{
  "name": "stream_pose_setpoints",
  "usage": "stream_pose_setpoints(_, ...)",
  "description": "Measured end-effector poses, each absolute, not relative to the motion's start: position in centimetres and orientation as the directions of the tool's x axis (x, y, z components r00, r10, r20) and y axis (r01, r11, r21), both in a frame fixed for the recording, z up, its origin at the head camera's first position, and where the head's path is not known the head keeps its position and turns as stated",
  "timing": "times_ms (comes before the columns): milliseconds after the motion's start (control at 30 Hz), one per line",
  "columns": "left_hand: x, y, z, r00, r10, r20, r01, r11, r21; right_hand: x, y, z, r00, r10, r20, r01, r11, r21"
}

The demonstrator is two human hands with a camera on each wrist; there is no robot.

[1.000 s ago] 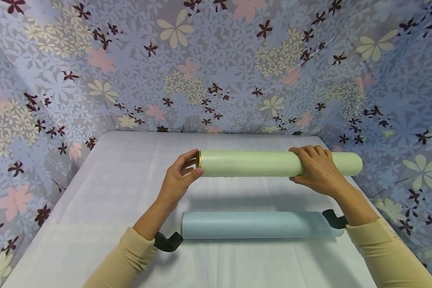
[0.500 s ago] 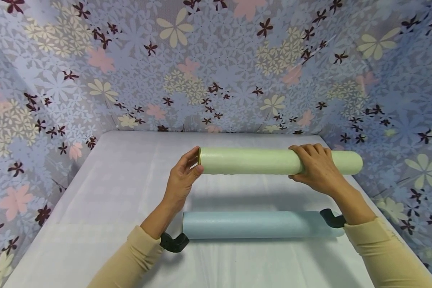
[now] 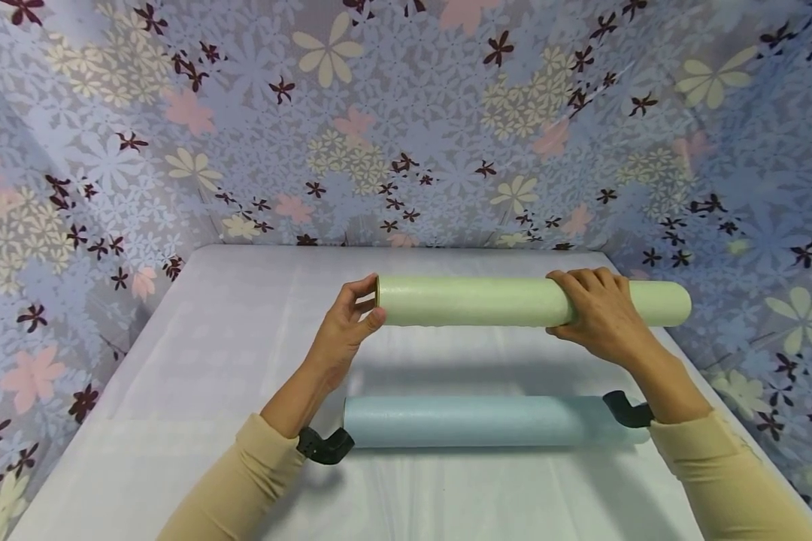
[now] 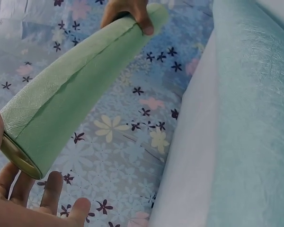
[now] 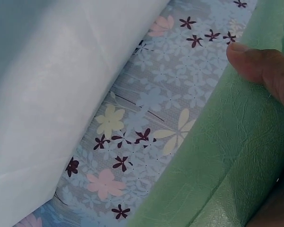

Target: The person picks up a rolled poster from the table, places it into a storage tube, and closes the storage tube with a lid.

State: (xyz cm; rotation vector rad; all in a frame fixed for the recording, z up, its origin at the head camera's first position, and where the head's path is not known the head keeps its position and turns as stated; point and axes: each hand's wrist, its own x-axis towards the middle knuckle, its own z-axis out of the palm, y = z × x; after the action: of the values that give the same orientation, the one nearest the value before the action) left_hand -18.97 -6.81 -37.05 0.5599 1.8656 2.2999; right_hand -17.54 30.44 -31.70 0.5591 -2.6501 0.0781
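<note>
A pale green tube (image 3: 474,301), wrapped in creased material with a lengthwise seam, is held level above the white table. My right hand (image 3: 598,312) grips it from above near its right end, thumb (image 5: 255,61) along its side in the right wrist view. My left hand (image 3: 341,330) holds its left end, thumb and fingertips at the gold-coloured rim (image 4: 20,158); several fingers spread beyond that rim in the left wrist view. Nearer me, a light blue tube (image 3: 474,421) lies on the table, parallel to the green one, its right end partly behind the right wrist's black mount.
The white-covered table (image 3: 196,361) reaches back to a flower-patterned cloth (image 3: 406,135), which also hangs at both sides. Black wrist mounts (image 3: 325,445) stick out from the sleeves close to the blue tube's ends.
The green tube has shifted slightly up and to the right in the head view, both hands staying on it. The blue tube has not moved.
</note>
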Motion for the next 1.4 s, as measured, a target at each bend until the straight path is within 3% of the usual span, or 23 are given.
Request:
stream_pose_setpoints(400, -18.8, -7.6, -36.4, -0.914, 0.329, 0.236, 0.189, -0.17, 0.967, -17.0, 30.4, -31.2, -0.839, -0.362, 0.407, -0.391, 0.92, 0.014)
stream_pose_setpoints(800, -18.7, -9.6, -35.6, -0.915, 0.278, 0.293, 0.337, 0.126, 0.933, -17.1, 30.0, -30.9, -0.85, -0.365, 0.381, -0.392, 0.92, 0.008)
stream_pose_setpoints(1067, -18.3, -10.8, -33.6, -0.903, 0.273, 0.331, 0.399, 0.25, 0.882, -17.2, 29.4, -30.5, -0.863, -0.37, 0.344, -0.394, 0.919, -0.001)
stream_pose_setpoints(1267, -18.4, -10.7, -32.1, -0.869, 0.321, 0.376, 0.487, 0.424, 0.764, -17.4, 28.7, -30.4, -0.874, -0.366, 0.319, -0.388, 0.922, -0.006)
stream_pose_setpoints(1400, -18.7, -10.0, -31.5, -0.811, 0.379, 0.447, 0.585, 0.563, 0.584, -17.6, 28.2, -30.4, -0.879, -0.37, 0.3, -0.39, 0.921, -0.005)
